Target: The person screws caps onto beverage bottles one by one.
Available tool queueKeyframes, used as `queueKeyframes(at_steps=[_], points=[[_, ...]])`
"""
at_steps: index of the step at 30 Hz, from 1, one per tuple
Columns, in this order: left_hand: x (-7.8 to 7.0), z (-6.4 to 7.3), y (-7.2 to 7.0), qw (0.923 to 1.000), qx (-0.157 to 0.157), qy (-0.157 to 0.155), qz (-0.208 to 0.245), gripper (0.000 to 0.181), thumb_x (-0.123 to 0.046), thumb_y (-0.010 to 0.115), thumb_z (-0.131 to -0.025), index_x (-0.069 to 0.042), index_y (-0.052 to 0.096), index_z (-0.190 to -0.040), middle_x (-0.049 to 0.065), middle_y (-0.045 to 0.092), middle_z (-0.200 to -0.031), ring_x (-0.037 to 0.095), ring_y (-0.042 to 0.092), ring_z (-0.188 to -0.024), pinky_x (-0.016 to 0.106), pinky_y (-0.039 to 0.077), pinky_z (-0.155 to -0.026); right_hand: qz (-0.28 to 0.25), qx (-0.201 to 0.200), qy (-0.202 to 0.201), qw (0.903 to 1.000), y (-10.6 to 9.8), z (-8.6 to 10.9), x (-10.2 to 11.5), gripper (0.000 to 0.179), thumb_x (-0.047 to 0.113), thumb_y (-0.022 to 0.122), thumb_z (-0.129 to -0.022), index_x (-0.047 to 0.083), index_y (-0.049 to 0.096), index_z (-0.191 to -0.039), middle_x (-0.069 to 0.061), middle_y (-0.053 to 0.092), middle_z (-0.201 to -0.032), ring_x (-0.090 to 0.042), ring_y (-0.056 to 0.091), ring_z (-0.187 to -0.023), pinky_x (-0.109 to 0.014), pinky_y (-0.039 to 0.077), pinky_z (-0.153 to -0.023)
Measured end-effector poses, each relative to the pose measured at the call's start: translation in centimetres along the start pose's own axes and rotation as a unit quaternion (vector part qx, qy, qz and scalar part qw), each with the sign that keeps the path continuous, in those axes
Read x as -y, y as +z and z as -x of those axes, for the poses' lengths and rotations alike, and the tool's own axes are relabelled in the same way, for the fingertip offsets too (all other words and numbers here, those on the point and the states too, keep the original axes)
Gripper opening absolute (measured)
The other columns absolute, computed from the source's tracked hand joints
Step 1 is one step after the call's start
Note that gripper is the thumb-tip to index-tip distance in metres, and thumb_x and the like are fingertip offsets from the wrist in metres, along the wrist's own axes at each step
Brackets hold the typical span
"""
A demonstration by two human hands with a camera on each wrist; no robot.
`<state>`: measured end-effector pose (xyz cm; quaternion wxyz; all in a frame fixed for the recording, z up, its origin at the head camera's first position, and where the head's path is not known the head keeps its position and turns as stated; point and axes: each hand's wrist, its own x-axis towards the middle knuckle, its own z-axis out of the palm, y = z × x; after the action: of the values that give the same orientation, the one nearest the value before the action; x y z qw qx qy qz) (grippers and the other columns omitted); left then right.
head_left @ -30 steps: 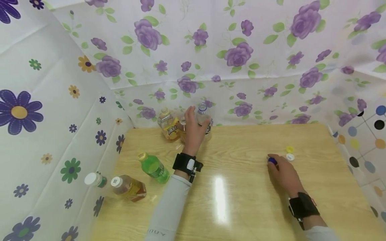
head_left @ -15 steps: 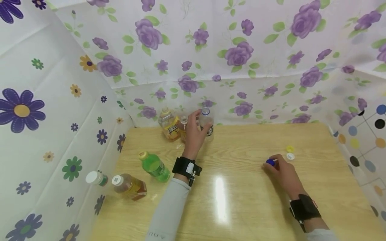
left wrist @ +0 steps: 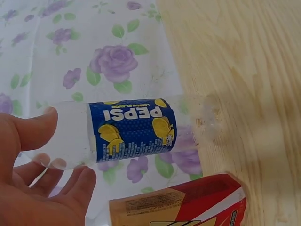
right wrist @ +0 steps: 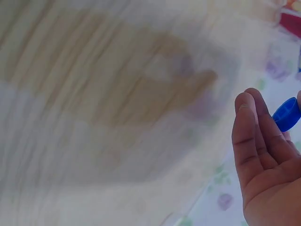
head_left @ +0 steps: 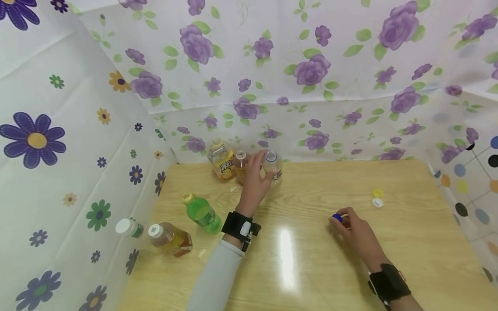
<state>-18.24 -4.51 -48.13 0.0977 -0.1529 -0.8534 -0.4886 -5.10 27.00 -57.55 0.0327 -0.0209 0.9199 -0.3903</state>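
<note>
My left hand [head_left: 254, 183] grips a clear plastic Pepsi bottle [head_left: 274, 166] near its neck, at the back of the table. It has no cap; a blue ring circles its open mouth. In the left wrist view the blue Pepsi label [left wrist: 134, 127] with lemons shows between the neck and the base, with the thumb on one side and the fingers on the other. My right hand [head_left: 359, 235] pinches a blue bottle cap [head_left: 337, 217] between thumb and fingertips, over the right half of the table. The right wrist view shows the cap's hollow inside [right wrist: 286, 114].
Beside the Pepsi bottle stand an uncapped brownish bottle [head_left: 240, 163] and a yellow-labelled bottle [head_left: 222, 163]. To the left are a green bottle [head_left: 204, 216], a white-capped tea bottle [head_left: 173, 239] and a small white-lidded bottle [head_left: 130, 227]. A yellow cap [head_left: 377, 193] and white cap [head_left: 378, 202] lie at right.
My right hand has lifted the blue cap away from the other two caps and moved left with it. The Pepsi bottle in my left hand has shifted slightly right and towards me.
</note>
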Motion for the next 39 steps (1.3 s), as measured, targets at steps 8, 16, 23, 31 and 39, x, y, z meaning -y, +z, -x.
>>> queueKeyframes(at_steps=[8, 16, 23, 31, 39], points=[[-0.2, 2.1, 0.2, 0.9982, 0.057, 0.020, 0.005, 0.065, -0.011, 0.071, -0.101, -0.009, 0.043, -0.160, 0.016, 0.038, -0.158, 0.034, 0.049, -0.138, 0.047, 0.049, -0.108, -0.019, 0.020, 0.011, 0.9996, 1.9, 1.2, 2.0, 0.038, 0.043, 0.061, -0.109, 0.010, 0.058, -0.127, -0.001, 0.070, -0.098, -0.017, 0.065, -0.090, -0.036, 0.055, -0.077], [-0.6, 3.6, 0.0, 0.9954, 0.090, 0.031, 0.001, 0.066, -0.014, 0.070, -0.104, -0.008, 0.040, -0.162, 0.014, 0.038, -0.158, 0.029, 0.043, -0.145, 0.047, 0.043, -0.114, -0.044, 0.048, 0.039, 0.9971, 3.9, 2.4, 2.0, 0.047, 0.052, 0.059, -0.107, 0.009, 0.059, -0.128, 0.002, 0.066, -0.104, -0.014, 0.064, -0.098, -0.038, 0.056, -0.088], [-1.6, 4.4, -0.7, 0.9937, 0.110, 0.021, 0.002, 0.067, -0.020, 0.070, -0.105, -0.007, 0.039, -0.162, 0.013, 0.038, -0.155, 0.029, 0.047, -0.139, 0.046, 0.044, -0.112, -0.053, 0.045, 0.045, 0.9966, 4.2, 2.5, 1.9, 0.053, 0.056, 0.056, -0.107, 0.008, 0.059, -0.129, -0.003, 0.067, -0.113, -0.018, 0.064, -0.102, -0.041, 0.056, -0.090], [-3.8, 5.1, -2.3, 0.9857, 0.164, -0.034, -0.023, 0.068, -0.024, 0.071, -0.106, -0.008, 0.039, -0.163, 0.012, 0.041, -0.151, 0.026, 0.051, -0.133, 0.044, 0.047, -0.109, -0.054, 0.034, 0.051, 0.9966, 4.4, 2.5, 2.1, 0.051, 0.053, 0.059, -0.107, 0.009, 0.059, -0.132, -0.005, 0.064, -0.118, -0.019, 0.062, -0.102, -0.037, 0.056, -0.088], [-3.4, 6.0, -1.3, 0.9803, 0.187, -0.045, 0.046, 0.070, -0.032, 0.073, -0.104, -0.016, 0.038, -0.162, 0.006, 0.039, -0.158, 0.027, 0.044, -0.144, 0.050, 0.043, -0.114, -0.046, 0.004, 0.006, 0.9989, 4.1, 2.5, 3.2, 0.051, 0.039, 0.048, -0.115, 0.004, 0.054, -0.151, -0.012, 0.061, -0.135, -0.026, 0.063, -0.116, -0.049, 0.055, -0.097]])
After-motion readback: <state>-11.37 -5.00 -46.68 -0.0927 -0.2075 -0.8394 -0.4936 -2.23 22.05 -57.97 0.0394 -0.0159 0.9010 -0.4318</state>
